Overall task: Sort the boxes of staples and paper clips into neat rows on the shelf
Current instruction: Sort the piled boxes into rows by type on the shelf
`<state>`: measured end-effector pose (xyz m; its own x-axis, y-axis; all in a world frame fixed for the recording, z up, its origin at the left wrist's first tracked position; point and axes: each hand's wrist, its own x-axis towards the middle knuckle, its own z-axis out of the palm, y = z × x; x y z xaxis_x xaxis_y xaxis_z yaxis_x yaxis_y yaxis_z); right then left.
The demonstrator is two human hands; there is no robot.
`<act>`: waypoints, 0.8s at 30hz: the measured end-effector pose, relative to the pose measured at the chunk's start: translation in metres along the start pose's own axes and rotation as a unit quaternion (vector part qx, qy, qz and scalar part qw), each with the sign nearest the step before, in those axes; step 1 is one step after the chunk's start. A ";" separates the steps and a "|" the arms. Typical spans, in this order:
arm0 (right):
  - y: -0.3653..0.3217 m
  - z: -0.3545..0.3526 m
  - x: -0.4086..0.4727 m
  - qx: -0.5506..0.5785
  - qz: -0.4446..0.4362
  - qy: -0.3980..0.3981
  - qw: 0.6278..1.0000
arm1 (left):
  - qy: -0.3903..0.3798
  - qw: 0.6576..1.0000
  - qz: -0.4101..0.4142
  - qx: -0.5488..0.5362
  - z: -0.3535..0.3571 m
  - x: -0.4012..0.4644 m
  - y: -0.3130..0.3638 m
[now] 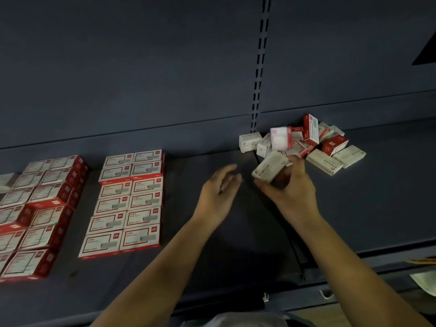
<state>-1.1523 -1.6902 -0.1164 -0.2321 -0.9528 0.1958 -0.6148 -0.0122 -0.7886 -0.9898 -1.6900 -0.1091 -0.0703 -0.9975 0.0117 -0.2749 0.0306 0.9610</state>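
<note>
From the head camera, the person is reaching both bare arms over a dark blue shelf (236,232). The right hand (292,192) is holding a white staples box (270,169) tilted above the shelf, fingers and thumb curling round its lower end, just in front of a loose pile of boxes (306,142). That pile is lying jumbled near the back wall, right of the slotted upright (259,67); one red-and-white box (311,129) is standing on end in it, a blurred box (280,138) is showing at its near side, and two white boxes are lying flat at its right edge. The left hand (218,194) is hovering beside the right, fingers straight and loosely spread, holding nothing, apart from the held box. Well to the left, red-and-white boxes are sitting in a tidy two-column block (127,204), and further left another block of similar boxes (40,215) is running off the frame edge, less evenly aligned.
</note>
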 end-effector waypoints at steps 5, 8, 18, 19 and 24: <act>-0.016 0.015 -0.030 0.066 -0.052 -0.024 0.996 | -0.002 0.990 -0.039 -0.134 -0.006 -0.013 0.015; -0.021 0.024 -0.037 0.077 -0.083 -0.035 0.993 | 0.022 0.988 -0.030 -0.148 -0.020 -0.021 0.007; -0.052 0.067 -0.057 0.123 -0.206 -0.111 0.964 | 0.081 0.981 0.004 -0.174 -0.104 -0.044 -0.009; -0.060 0.072 -0.061 0.141 -0.197 -0.136 0.961 | 0.086 0.981 0.001 -0.174 -0.116 -0.046 -0.012; -0.101 0.103 -0.084 0.199 -0.175 -0.224 0.938 | 0.072 0.978 -0.007 -0.197 -0.178 -0.066 -0.020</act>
<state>-0.9934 -1.6403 -0.1132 0.3267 -0.8996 0.2897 -0.2433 -0.3763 -0.8940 -0.8087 -1.6364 -0.0800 0.0735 -0.9972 0.0100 0.1185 0.0187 0.9928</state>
